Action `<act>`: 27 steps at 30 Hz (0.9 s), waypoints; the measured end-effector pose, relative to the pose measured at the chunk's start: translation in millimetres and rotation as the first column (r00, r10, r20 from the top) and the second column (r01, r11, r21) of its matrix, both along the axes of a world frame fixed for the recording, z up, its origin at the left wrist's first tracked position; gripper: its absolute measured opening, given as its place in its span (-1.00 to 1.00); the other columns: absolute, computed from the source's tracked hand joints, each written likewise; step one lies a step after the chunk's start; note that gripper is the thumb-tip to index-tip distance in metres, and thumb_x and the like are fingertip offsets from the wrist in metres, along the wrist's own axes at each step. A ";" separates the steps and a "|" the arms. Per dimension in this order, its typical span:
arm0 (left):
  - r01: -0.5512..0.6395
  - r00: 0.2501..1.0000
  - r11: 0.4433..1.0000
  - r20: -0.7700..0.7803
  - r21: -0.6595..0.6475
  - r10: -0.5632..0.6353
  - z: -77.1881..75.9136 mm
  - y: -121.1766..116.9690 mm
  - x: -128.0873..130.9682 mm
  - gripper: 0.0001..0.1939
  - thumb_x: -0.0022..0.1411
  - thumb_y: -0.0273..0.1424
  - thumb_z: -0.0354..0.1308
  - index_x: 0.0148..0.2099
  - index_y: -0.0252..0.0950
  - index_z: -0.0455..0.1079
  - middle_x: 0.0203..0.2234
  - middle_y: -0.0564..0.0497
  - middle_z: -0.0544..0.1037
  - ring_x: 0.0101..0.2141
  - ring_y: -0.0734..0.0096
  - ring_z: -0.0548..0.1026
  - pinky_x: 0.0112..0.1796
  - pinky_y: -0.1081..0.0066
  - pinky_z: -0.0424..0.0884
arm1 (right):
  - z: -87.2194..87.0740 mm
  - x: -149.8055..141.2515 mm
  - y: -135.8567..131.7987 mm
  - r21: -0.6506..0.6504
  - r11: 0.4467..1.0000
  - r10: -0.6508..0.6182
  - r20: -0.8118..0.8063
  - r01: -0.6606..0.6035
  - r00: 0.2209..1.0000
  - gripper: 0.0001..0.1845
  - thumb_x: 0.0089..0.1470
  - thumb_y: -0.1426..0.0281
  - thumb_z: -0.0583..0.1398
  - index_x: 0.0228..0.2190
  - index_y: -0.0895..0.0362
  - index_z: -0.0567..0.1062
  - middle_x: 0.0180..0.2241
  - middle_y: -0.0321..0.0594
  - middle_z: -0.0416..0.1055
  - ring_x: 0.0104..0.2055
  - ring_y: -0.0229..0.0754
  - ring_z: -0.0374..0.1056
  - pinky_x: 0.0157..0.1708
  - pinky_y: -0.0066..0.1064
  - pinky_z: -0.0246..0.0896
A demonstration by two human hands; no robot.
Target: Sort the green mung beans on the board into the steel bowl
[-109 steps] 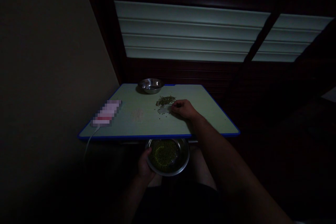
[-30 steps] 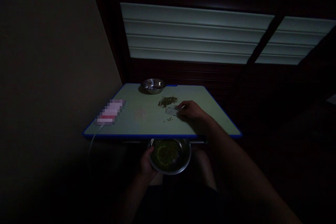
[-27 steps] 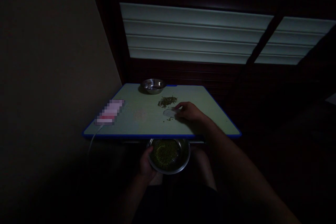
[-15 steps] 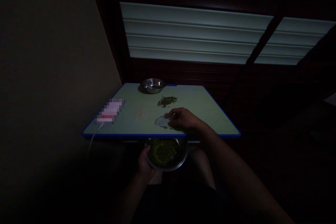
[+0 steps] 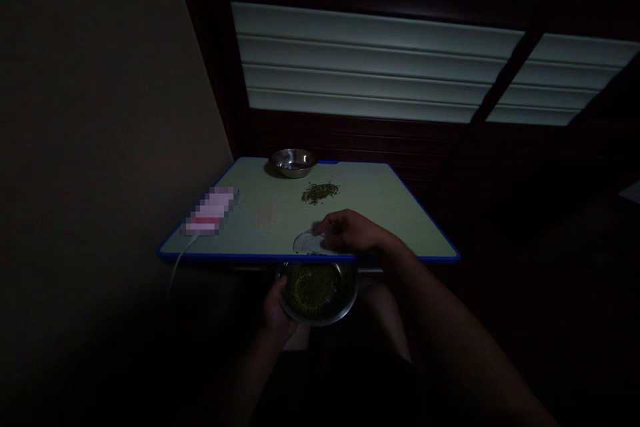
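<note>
Hands, two: the right hand [image 5: 354, 232], grasping one transparent piece [image 5: 306, 241] at the near edge of the worktop [image 5: 395, 213]; the left hand [image 5: 278, 310], gripping the rim of one large metal bowl [image 5: 346, 311] below that edge. Transparent piece: left of the right hand, the nearer one; long axis roughly left to right. Seed heap [image 5: 320, 193]: one, beyond the piece, seeds uncountable. Small metal bowl [image 5: 295, 173]: one, far left. Phone [image 5: 210, 210]: one, left, with one cable [image 5: 174, 273].
</note>
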State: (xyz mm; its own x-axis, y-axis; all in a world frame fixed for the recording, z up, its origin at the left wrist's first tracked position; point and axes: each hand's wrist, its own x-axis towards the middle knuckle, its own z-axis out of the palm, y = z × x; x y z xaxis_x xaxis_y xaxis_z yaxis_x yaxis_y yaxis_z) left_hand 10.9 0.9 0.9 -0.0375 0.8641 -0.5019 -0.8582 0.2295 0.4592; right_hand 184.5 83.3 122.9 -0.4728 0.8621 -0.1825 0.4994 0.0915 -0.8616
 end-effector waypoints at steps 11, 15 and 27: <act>0.027 1.000 0.999 0.002 0.041 -0.027 -2.3 -0.5 -0.7 -0.79 0.08 -0.39 0.12 -0.31 -0.35 0.55 -0.41 -0.14 0.65 -0.32 0.09 0.59 -0.04 0.05 0.39 | 7.0 1.4 -5.6 0.007 0.996 0.091 0.051 -0.091 0.995 -0.64 -0.16 0.52 0.30 -0.21 0.20 0.50 -0.57 -0.41 0.31 -0.57 -0.42 0.14 -0.53 -0.54 0.02; 0.050 0.998 0.996 0.021 0.074 -0.051 -6.7 -0.2 -2.3 -0.79 0.07 -0.38 0.13 -0.30 -0.34 0.55 -0.40 -0.12 0.65 -0.25 0.06 0.58 -0.03 0.06 0.38 | 1.9 4.6 -0.3 0.018 0.997 0.073 -0.042 -0.072 0.996 -0.67 -0.18 0.48 0.28 -0.26 0.19 0.49 -0.58 -0.42 0.30 -0.57 -0.42 0.13 -0.54 -0.54 0.01; 0.052 0.998 0.998 -0.025 0.019 -0.051 -6.5 0.9 -2.0 -0.81 0.04 -0.39 0.13 -0.36 -0.35 0.55 -0.43 -0.13 0.65 -0.26 0.05 0.59 -0.06 0.06 0.42 | -25.1 32.0 84.0 0.428 0.595 -0.666 -0.212 0.680 0.716 -0.91 -0.14 0.41 0.13 -0.48 0.15 0.42 -0.45 -0.27 0.42 -0.39 -0.27 0.29 -0.30 -0.44 0.21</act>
State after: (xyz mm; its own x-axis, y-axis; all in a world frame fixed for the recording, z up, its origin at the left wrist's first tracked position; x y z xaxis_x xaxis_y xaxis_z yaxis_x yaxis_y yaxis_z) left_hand 8.8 1.8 -5.6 -0.0048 0.8748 -0.4844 -0.8339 0.2638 0.4848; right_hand 216.5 167.4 97.8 0.2769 0.9099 0.3089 0.5567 0.1101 -0.8234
